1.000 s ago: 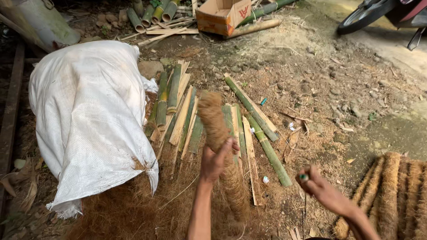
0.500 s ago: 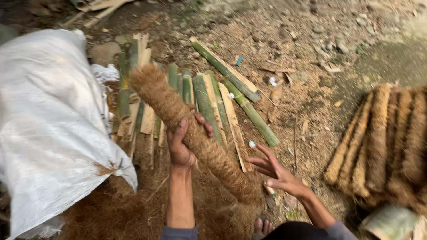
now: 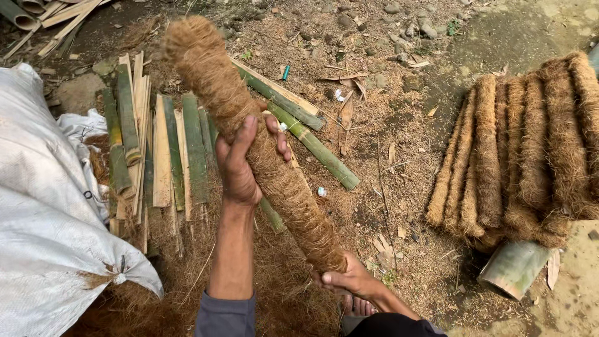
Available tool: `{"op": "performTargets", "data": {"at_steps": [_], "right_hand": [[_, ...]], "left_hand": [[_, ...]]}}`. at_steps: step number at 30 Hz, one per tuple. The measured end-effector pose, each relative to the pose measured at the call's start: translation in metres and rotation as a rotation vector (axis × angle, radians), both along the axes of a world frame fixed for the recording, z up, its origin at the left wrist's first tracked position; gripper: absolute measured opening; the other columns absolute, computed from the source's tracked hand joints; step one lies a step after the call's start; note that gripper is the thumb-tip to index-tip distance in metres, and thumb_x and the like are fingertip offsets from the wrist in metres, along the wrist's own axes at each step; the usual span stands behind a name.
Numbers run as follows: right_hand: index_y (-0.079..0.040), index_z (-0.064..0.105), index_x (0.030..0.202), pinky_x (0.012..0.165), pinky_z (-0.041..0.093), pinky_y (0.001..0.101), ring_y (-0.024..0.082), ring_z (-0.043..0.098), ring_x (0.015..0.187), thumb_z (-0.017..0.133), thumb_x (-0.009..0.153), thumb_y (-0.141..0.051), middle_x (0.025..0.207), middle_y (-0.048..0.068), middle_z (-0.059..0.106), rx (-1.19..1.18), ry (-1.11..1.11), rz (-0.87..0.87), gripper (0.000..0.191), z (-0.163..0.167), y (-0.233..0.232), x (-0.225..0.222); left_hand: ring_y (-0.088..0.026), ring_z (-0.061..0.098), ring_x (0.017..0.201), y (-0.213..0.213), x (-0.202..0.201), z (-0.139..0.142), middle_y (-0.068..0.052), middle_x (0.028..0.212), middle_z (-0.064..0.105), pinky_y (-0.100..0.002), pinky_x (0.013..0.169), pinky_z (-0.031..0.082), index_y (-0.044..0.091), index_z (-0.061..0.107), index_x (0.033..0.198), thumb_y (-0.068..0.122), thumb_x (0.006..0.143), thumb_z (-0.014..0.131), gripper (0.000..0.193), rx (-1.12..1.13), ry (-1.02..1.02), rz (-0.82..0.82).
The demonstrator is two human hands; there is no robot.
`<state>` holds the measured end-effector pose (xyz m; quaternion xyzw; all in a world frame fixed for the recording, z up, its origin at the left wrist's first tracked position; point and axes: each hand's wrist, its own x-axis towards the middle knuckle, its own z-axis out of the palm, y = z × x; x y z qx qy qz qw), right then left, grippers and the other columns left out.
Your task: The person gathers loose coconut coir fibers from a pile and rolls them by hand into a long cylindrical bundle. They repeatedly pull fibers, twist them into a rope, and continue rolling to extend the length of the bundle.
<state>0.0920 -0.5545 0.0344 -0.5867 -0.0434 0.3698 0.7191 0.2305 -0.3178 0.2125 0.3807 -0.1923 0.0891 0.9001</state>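
The left hand (image 3: 246, 163) is wrapped around the middle of a long pole covered in brown coconut fibre (image 3: 249, 134), fingers curled over the top and thumb underneath, so the fibre stays pressed tight against the core. The right hand (image 3: 349, 279) is closed around the pole's lower end, close to the body, which steadies it from below. Held at both points, the pole slants up and away to the left, its shaggy far end raised above the ground.

Under it lie split bamboo strips (image 3: 159, 153), side by side on the ground, with two longer green bamboo stems (image 3: 306, 134) angled across just beyond the left hand. Loose fibre (image 3: 156, 299) is heaped near the person's legs, partly under a white woven sack (image 3: 47, 218) on the left. Well apart on the right, several finished fibre poles (image 3: 524, 150) lie in a neat row, with a cut bamboo tube (image 3: 515, 268) just beside their near ends
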Motion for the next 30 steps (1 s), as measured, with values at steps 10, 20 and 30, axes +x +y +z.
{"op": "performTargets", "data": {"at_steps": [10, 20, 30], "right_hand": [[-0.015, 0.058, 0.154, 0.111, 0.044, 0.0499, 0.038, 0.054, 0.137, 0.062, 0.098, -0.020, 0.155, 0.018, 0.052, -0.478, -0.675, 0.694, 0.056, -0.017, 0.035, -0.032], [-0.006, 0.027, 0.154, 0.110, 0.049, 0.0556, 0.032, 0.061, 0.129, 0.086, 0.070, -0.037, 0.140, 0.021, 0.057, -0.414, -0.735, -0.351, 0.107, 0.088, -0.050, 0.042], [0.001, 0.049, 0.144, 0.083, 0.069, 0.0574, 0.037, 0.081, 0.087, 0.080, 0.069, -0.009, 0.115, 0.029, 0.072, -0.516, -0.286, -0.749, 0.081, 0.076, -0.030, 0.039]], "left_hand": [[-0.017, 0.069, 0.077, 0.041, 0.042, 0.055, -0.008, 0.095, 0.068, -0.035, 0.069, 0.064, 0.003, 0.062, 0.130, 0.023, 0.111, 0.071, 0.030, 0.206, -0.096, 0.377], [-0.030, 0.079, 0.086, -0.032, 0.041, 0.033, -0.016, 0.109, 0.071, -0.043, 0.073, 0.072, 0.003, 0.053, 0.131, 0.050, 0.098, 0.066, 0.058, 0.231, 0.081, 0.167], [-0.046, 0.031, 0.145, -0.105, 0.041, -0.078, -0.041, 0.166, 0.011, -0.068, 0.109, 0.032, -0.018, -0.004, 0.168, 0.049, 0.118, 0.063, 0.108, 1.019, -0.104, -0.197]]}}
